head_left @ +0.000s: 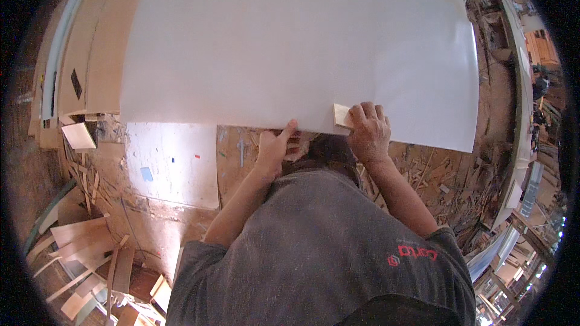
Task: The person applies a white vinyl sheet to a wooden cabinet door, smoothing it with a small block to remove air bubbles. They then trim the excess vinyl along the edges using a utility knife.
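Note:
A large white sheet (254, 42) with a smooth, slightly shiny face spreads in front of me, its near edge by my body. My right hand (370, 131) is closed on a small pale wooden block (342, 115), which lies against the top of the sheet close to that edge. To its left, my left hand (279, 148) grips the near edge of the sheet, thumb on top and fingers curled below. Part of those fingers is in shadow.
Tan boards (106, 48) lie along the sheet's left side. A pale panel (175, 163) rests on the floor, lower left. Wood scraps (435, 175) litter the floor on the right, and stacked offcuts (84, 241) are at the lower left. A long ledge (513, 54) runs along the right.

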A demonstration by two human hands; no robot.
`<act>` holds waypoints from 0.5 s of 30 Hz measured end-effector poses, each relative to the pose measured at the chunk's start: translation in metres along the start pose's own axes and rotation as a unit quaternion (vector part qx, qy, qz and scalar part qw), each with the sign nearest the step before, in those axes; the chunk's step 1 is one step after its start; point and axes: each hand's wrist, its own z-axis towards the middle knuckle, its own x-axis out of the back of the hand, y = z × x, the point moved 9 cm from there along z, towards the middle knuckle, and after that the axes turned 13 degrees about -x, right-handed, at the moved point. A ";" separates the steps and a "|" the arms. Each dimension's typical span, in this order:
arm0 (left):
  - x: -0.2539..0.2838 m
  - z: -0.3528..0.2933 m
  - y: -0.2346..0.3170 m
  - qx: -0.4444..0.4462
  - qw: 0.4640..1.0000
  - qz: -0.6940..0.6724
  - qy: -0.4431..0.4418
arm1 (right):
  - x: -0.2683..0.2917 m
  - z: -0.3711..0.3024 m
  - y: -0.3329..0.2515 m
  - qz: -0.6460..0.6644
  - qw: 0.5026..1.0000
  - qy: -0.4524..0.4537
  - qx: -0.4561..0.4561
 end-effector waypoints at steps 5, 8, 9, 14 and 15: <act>0.007 0.009 -0.027 -0.011 0.999 -0.018 0.031 | -0.009 0.092 -0.002 -0.018 0.994 0.103 0.035; 0.012 0.007 -0.038 -0.013 0.997 -0.004 0.079 | -0.011 0.181 0.001 -0.054 0.986 0.147 0.053; 0.015 0.006 -0.041 -0.032 0.994 0.009 0.101 | -0.014 0.208 0.001 -0.041 0.983 0.168 0.062; 0.003 -0.006 -0.034 0.003 0.981 -0.041 0.187 | -0.019 0.356 0.028 -0.054 0.976 0.205 0.039; 0.003 -0.010 -0.045 -0.003 0.972 -0.091 0.218 | -0.022 0.386 0.030 -0.055 0.980 0.189 0.033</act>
